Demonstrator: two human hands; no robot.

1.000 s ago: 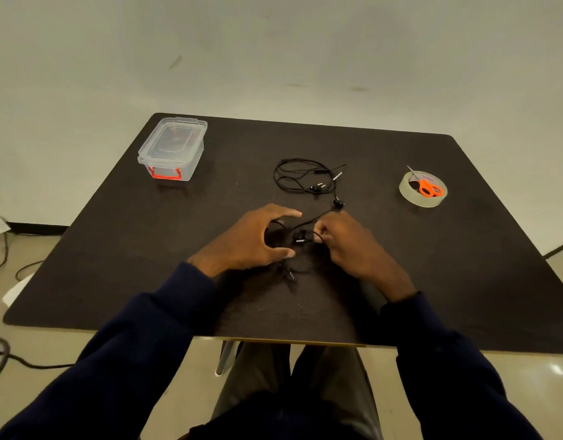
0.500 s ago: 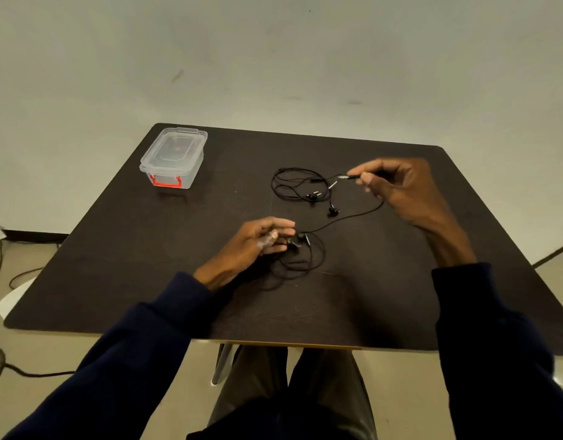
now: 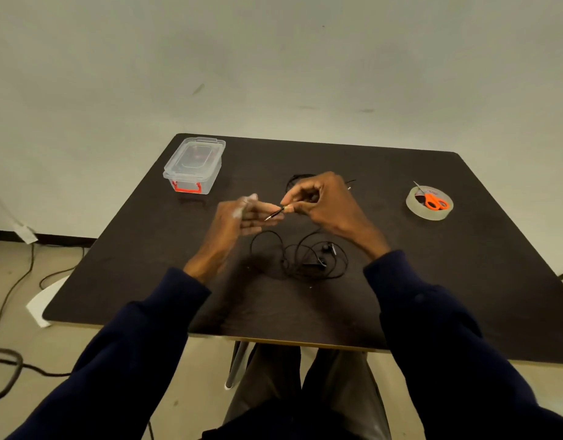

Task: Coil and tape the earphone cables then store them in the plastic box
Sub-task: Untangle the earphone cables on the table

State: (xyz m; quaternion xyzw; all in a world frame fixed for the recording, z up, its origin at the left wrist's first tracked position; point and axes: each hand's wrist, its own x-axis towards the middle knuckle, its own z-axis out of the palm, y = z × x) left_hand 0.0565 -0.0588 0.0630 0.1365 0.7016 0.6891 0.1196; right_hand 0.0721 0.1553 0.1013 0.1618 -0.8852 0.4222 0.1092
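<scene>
I judge the coiling is only starting. The right hand pinches the plug between thumb and fingers, above the bench. The left hand is blurred, and its fingers look loosely straight, holding nothing. The earphone cable lies in a loose tangle near the front edge. Next, the left hand needs to take the plug end as an anchor for winding. The plastic box sits lidded at the far left corner, with the tape roll and scissors by the right edge. A pale wall is behind, and cords trail on the floor.

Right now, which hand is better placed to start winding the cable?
Probably the right hand: it pinches the plug of the earphone cable, while the left hand is open beside it, holding nothing.
</scene>
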